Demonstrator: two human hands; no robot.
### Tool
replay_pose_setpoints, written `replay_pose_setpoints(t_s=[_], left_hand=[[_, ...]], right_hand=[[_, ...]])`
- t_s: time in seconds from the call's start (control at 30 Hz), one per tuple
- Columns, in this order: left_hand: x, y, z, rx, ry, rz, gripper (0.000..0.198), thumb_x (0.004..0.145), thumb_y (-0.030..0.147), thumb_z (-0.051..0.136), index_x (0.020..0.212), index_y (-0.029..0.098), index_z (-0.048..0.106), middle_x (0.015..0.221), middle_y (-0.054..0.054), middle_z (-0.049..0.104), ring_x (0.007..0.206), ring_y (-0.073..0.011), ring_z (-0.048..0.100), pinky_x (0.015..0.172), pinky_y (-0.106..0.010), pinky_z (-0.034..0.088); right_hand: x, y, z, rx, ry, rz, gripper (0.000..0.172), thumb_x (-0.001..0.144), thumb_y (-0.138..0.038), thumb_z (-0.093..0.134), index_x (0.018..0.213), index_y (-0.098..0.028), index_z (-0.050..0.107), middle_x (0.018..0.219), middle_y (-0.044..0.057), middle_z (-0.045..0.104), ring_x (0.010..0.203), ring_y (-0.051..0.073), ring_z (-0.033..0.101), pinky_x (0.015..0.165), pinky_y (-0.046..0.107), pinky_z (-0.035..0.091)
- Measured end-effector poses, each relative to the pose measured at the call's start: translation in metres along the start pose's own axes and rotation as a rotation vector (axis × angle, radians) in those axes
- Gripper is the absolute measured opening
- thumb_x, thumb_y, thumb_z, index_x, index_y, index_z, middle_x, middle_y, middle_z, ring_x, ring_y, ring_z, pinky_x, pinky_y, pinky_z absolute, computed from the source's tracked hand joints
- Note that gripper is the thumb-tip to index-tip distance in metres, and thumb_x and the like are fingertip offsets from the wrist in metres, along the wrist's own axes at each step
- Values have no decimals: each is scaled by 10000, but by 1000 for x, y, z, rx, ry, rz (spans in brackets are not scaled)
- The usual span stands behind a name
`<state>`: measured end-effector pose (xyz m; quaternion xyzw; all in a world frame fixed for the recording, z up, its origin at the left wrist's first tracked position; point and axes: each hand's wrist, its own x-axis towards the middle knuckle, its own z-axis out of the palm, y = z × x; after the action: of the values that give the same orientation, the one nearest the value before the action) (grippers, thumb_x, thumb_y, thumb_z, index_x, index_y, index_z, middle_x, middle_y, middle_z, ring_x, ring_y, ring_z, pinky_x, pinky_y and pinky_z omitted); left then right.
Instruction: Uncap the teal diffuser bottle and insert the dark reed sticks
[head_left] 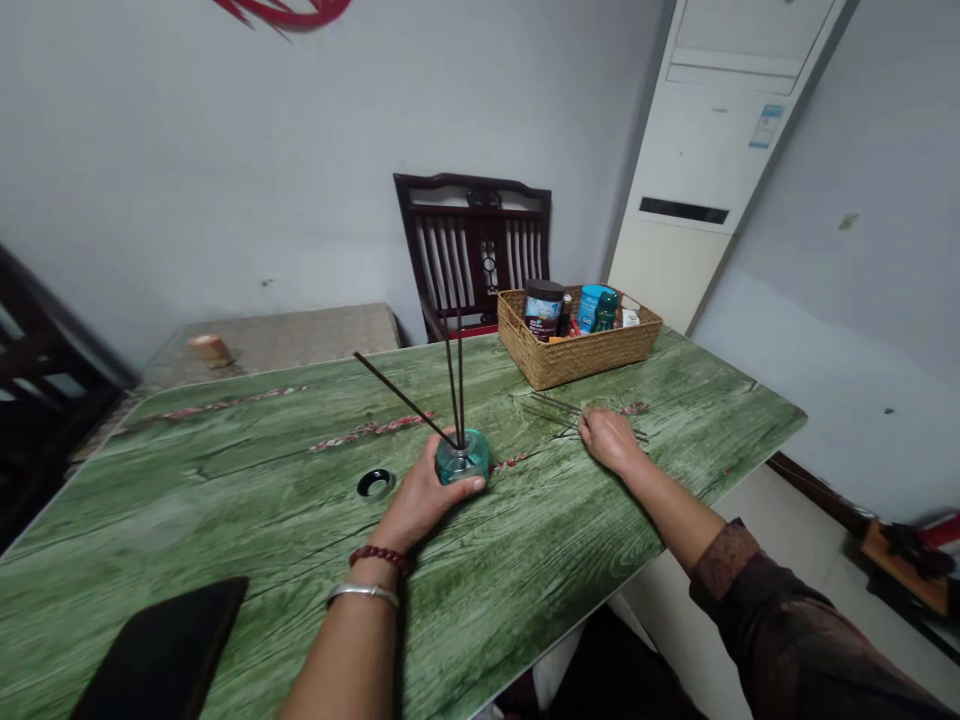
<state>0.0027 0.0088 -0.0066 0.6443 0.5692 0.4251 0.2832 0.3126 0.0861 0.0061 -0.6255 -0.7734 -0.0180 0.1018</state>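
Observation:
My left hand point(427, 492) is wrapped round a squat teal glass reed diffuser bottle point(463, 463) that stands upright on the green table. Three dark reed sticks point(405, 398) rise from its neck, one leaning far to the left. A black ring-shaped cap point(376, 484) lies on the table just left of that hand. Over to the right, my right hand point(606, 438) is closed, fingers down at several loose dark reed sticks point(555, 403) lying on the tabletop. Its fingertips pinch at a stick, though they are partly hidden by the hand itself.
Behind the sticks stands a woven basket point(592, 370) with jars and bottles in it. A black phone-like slab point(161, 650) lies at the near left. The green table point(525, 570) has a dark wooden chair point(476, 240) behind it and a cloth-covered surface point(315, 338) at the back left.

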Motion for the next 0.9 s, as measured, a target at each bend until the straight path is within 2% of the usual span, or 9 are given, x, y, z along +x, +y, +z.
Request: replay_pose_setpoints(t_s=[0.1,0.2,0.3,0.4,0.5,0.6,0.73,0.9], left_hand=[[0,-1,1,-10,-6,8,741,631,487,832,1250,201,540,1148,-112,710,1064,-310,687,981,-477,528],[0,-3,1,-29,-7,9,749,631,478,839,1258,202,535,1156,-112,707,1068,-310,679,992,-483,516],[0,-4,1,-39,-13,6,753,630,473,842,1261,200,535,1151,-110,705,1069,-308,675,993,-485,511],[0,-4,1,-46,-26,4,762,636,466,842,1274,197,523,1159,-112,700,1072,-300,672,998,-479,505],[-1,-3,1,-61,-22,13,742,642,450,839,1266,205,522,1161,-109,696,1072,-295,670,1001,-479,500],[-1,-2,1,-63,-22,23,729,647,450,834,1259,200,523,1154,-107,694,1069,-295,668,997,-477,498],[-1,0,1,-65,-18,39,728,634,469,837,1239,195,539,1121,-100,698,1041,-295,668,970,-460,507],[-1,0,1,-75,-9,48,718,631,471,839,1237,213,552,1150,-93,696,1070,-303,653,978,-462,510]], right_hand=[[5,-9,-20,259,128,-41,192,951,-233,518,1017,-200,695,928,84,756,864,204,690,775,272,440],[14,-27,-47,713,275,-123,162,874,-262,582,992,-197,672,827,28,738,758,175,671,746,277,477],[19,-56,-74,1189,297,-229,214,842,-365,639,982,-206,610,789,-2,720,659,140,635,667,268,507],[18,-91,-92,1459,291,-329,260,840,-428,679,940,-230,544,825,-8,713,663,119,638,643,252,527],[18,-121,-96,1530,282,-395,267,840,-435,695,923,-239,533,845,-12,687,711,118,658,664,253,550],[21,-141,-89,1514,247,-416,263,830,-433,698,903,-241,534,835,-18,656,740,127,668,662,257,553],[26,-154,-71,1437,243,-411,206,827,-386,672,883,-230,550,806,-30,624,773,143,679,652,253,529],[24,-159,-47,1275,180,-372,107,806,-279,666,845,-218,588,731,-52,633,684,131,642,677,254,509]])
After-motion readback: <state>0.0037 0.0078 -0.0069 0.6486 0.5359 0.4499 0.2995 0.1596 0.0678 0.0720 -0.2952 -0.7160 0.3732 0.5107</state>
